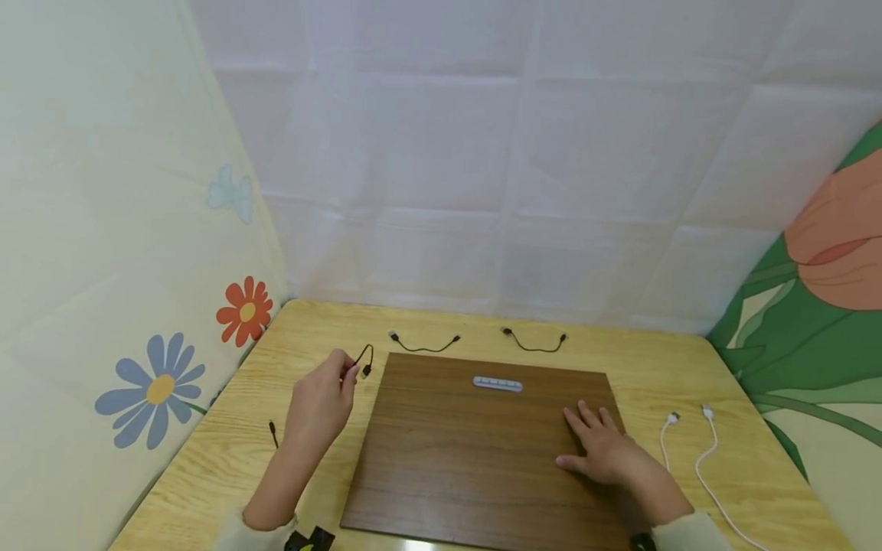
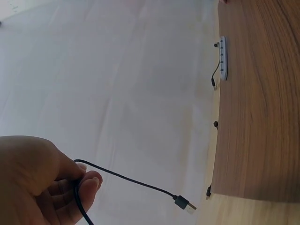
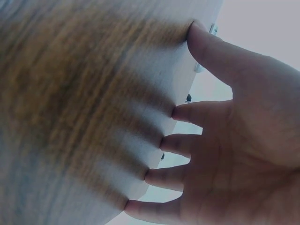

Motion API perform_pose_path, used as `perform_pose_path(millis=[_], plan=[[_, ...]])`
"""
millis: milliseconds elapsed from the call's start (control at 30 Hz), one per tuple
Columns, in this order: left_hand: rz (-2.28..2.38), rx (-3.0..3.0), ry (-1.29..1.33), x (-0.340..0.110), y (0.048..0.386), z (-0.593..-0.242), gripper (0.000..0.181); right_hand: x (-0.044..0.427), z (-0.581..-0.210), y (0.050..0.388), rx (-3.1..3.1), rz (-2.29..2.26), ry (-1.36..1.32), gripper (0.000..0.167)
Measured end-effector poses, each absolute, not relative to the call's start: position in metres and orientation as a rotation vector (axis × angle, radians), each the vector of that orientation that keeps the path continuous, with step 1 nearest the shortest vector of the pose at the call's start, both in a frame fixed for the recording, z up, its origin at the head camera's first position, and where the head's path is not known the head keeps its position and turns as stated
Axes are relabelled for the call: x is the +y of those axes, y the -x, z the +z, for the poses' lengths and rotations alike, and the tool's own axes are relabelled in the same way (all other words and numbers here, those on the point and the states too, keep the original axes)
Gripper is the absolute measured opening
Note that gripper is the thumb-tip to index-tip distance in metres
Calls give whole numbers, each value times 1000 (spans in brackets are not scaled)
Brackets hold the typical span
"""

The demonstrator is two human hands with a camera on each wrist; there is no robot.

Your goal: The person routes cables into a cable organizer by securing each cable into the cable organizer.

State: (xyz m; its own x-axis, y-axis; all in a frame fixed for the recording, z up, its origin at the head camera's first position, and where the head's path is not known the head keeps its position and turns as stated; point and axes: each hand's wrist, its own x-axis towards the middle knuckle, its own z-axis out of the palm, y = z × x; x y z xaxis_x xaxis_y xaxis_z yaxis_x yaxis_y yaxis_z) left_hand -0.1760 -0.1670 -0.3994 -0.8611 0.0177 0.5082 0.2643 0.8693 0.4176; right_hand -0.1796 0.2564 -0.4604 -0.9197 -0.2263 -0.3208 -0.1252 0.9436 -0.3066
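Note:
My left hand pinches a short black USB cable between thumb and fingers, above the table left of the brown board. Its USB plug dangles free from the hand. On the right part of the dark wooden board, my right hand rests with spread fingers; in the right wrist view the fingertips touch the wood. A small pale blue-white strip with several slots, like a USB hub, lies near the board's far edge, apart from both hands.
Two black cables, one at the back left and one at the back centre, lie behind the board. Another black plug sits by the left forearm. Two white cables lie at the right. Cloth walls enclose the table.

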Motion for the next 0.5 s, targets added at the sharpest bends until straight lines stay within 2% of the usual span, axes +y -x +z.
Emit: perform_pose_path(millis=[500], plan=[[-689, -2485, 269, -150, 177, -402, 11, 256, -460, 179, 2743, -394, 271, 97]])
